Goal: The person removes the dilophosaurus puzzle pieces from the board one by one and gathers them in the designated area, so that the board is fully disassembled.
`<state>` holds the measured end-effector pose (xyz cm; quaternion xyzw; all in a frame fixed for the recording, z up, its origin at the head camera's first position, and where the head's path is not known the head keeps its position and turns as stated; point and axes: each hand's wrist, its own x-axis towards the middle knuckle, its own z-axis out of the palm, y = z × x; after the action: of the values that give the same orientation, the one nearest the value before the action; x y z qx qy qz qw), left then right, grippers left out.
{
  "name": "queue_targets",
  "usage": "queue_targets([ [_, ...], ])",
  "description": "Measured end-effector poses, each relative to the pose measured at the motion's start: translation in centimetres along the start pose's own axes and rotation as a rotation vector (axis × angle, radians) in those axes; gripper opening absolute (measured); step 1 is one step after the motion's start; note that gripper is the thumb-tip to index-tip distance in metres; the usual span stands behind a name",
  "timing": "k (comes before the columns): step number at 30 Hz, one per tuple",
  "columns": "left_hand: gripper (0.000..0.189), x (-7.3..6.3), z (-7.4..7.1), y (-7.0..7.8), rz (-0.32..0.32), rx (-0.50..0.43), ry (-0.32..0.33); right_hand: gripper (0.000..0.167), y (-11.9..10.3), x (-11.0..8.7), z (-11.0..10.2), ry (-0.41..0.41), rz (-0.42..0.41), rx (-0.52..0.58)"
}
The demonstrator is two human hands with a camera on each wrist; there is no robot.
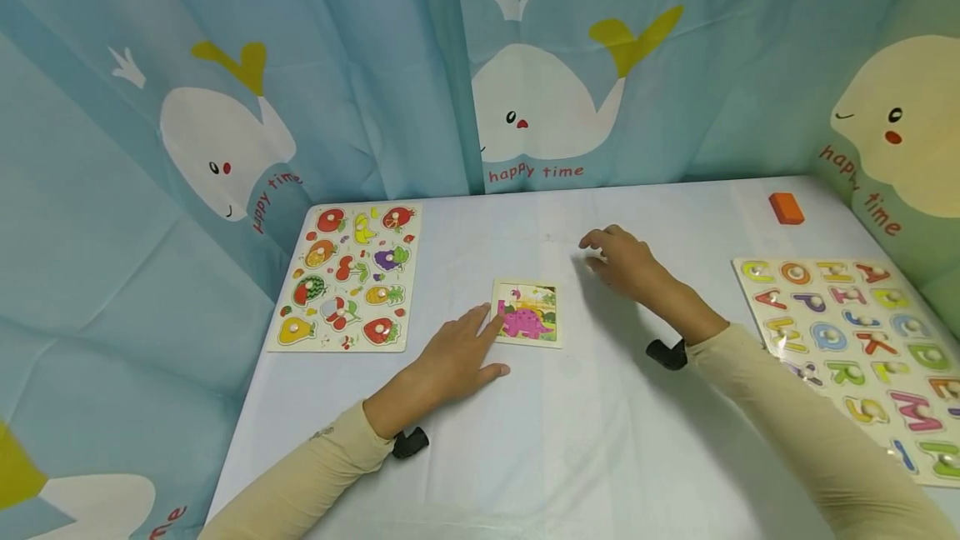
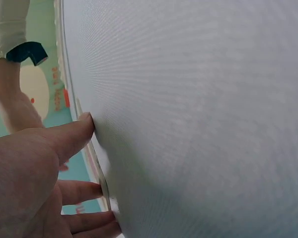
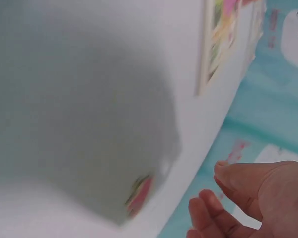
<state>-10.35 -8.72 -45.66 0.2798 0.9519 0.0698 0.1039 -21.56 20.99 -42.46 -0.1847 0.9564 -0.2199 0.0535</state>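
A small square dinosaur puzzle (image 1: 528,323) lies mid-table, a pink dinosaur on its face inside a pale frame. My left hand (image 1: 456,357) rests beside it with fingers straight, fingertips at its left edge and the thumb stretched out on the cloth. In the left wrist view, the left hand (image 2: 35,173) has its fingertips low against the table. To the right of the puzzle, my right hand (image 1: 624,263) hovers over its shadow, fingers loosely bent and holding nothing. A small blurred red and green piece (image 3: 140,195) shows on the cloth in the right wrist view.
A fruit peg board (image 1: 411,273) lies at the left. On the right is an alphabet peg board (image 1: 750,283) under the right forearm's side, with an orange block (image 1: 786,208) behind it. A whale-print curtain (image 1: 420,65) surrounds the table's back and sides.
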Motion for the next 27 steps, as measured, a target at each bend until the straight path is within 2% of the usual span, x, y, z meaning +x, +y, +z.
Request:
queue_targets([
  [4,0.079,0.0,0.0,0.0,-0.002,0.007,-0.001,0.032,-2.2,-0.1,1.1,0.008,-0.057,0.006],
  [12,0.078,-0.1,-0.1,0.0,0.01,0.017,0.021,0.04,-6.0,-0.9,4.6,-0.045,-0.1,-0.043],
  [18,0.078,-0.1,-0.1,0.0,0.01,0.019,0.019,0.043,-7.0,-1.3,6.2,0.002,-0.134,-0.126],
  [27,0.078,-0.1,-0.1,0.0,0.016,0.015,0.018,0.058,-7.4,-2.1,6.6,0.06,-0.179,-0.205],
])
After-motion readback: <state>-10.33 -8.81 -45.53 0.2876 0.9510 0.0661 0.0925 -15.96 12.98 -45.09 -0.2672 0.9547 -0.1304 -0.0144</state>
